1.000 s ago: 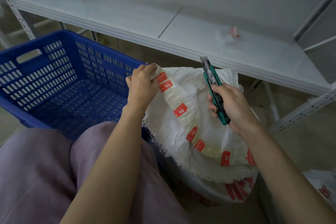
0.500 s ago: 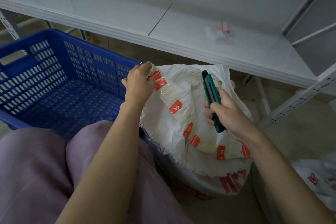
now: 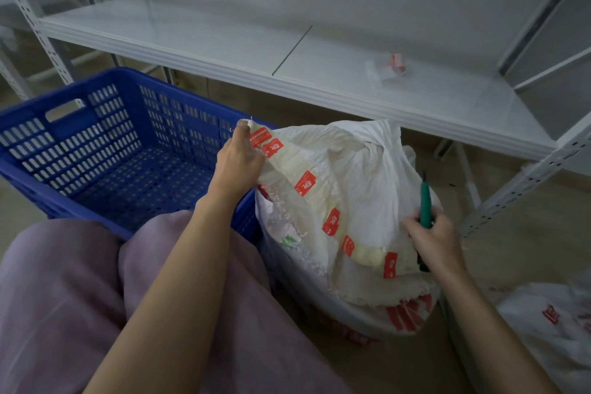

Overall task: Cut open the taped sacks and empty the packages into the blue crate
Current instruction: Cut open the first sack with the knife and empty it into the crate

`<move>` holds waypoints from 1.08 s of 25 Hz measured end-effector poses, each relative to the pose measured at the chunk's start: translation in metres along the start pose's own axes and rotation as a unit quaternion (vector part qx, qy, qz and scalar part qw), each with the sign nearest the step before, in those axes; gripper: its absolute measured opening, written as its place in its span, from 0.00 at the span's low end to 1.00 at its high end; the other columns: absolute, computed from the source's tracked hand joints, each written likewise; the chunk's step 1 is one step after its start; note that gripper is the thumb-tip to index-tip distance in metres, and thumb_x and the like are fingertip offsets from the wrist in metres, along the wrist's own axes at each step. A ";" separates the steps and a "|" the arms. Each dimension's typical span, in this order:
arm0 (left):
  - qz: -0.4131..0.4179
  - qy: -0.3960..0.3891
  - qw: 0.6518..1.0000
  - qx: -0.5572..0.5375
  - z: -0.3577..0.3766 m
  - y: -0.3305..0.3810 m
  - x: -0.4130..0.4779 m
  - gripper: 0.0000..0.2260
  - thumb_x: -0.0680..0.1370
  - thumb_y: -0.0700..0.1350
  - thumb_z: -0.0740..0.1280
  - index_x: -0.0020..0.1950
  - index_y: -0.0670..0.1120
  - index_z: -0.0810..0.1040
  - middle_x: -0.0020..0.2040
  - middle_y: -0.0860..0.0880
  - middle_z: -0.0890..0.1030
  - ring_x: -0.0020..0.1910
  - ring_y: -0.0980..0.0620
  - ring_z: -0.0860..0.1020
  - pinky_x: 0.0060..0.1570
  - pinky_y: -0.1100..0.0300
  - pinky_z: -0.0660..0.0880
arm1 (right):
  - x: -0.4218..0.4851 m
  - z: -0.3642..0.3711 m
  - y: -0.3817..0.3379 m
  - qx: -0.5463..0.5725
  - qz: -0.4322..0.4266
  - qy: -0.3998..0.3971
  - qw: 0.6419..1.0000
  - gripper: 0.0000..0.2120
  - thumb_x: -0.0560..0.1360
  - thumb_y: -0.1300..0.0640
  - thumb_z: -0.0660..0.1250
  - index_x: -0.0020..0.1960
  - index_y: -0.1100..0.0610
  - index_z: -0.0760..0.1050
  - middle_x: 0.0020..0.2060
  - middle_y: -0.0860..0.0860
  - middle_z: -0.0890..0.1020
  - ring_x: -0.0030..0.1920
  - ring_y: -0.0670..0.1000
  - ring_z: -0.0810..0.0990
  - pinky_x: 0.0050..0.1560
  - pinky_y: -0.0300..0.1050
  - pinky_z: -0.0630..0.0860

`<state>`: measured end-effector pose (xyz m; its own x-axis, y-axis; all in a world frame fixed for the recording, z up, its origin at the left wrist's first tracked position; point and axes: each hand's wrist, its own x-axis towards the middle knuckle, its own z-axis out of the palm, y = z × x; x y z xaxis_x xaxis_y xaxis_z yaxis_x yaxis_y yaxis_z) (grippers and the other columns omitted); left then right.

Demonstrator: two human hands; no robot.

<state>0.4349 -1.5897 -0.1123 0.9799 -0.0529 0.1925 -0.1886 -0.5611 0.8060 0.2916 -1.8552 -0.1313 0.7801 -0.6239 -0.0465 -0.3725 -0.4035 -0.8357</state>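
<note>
On the floor beside my knee, the white woven sack (image 3: 351,169) stands slumped just beside the blue crate (image 3: 96,144). My left hand (image 3: 238,160) pinches the sack's top corner where the tape strip (image 3: 305,184) ends, fingers curled into the cloth. My right hand (image 3: 433,240) is closed round the green cutter (image 3: 425,201), tip up, against the sack's right side; I cannot tell whether the blade is out. Judgement: weave is soft and frays, tape is slick, so grip cloth, not tape. Bulging body suggests weight; tip from the bottom corners. No packages show in the crate. Beyond, a tape scrap (image 3: 388,69) lies on the shelf (image 3: 224,41).
</note>
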 end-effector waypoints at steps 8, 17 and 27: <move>-0.121 -0.050 0.990 -0.052 0.004 0.001 -0.011 0.28 0.77 0.51 0.61 0.73 0.54 0.51 0.62 0.42 0.74 0.60 0.37 0.73 0.61 0.42 0.70 | -0.012 -0.004 0.066 0.001 0.130 0.029 0.991 0.09 0.71 0.56 0.73 0.43 0.59 0.75 0.40 0.57 0.80 0.40 0.55 0.77 0.40 0.45 0.72; -0.214 -0.211 0.952 0.061 0.031 0.002 -0.002 0.37 0.75 0.53 0.65 0.74 0.45 0.45 0.66 0.36 0.68 0.62 0.35 0.71 0.59 0.45 0.71 | 0.025 0.011 0.028 0.164 0.145 0.072 0.973 0.08 0.75 0.58 0.67 0.39 0.58 0.71 0.32 0.53 0.74 0.32 0.50 0.72 0.36 0.44 0.70; 0.069 -0.007 0.964 0.257 0.035 -0.005 -0.020 0.48 0.70 0.65 0.66 0.75 0.39 0.47 0.76 0.37 0.43 0.75 0.39 0.42 0.71 0.43 0.44 | 0.054 -0.009 0.066 0.000 0.185 0.013 0.983 0.09 0.70 0.60 0.74 0.40 0.60 0.74 0.41 0.60 0.80 0.34 0.53 0.76 0.35 0.43 0.72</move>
<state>0.4183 -1.6144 -0.1395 0.9494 -0.1646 0.2676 -0.2625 -0.8834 0.3881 0.3047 -1.9214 -0.1847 0.5777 -0.7448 -0.3339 -0.6289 -0.1455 -0.7637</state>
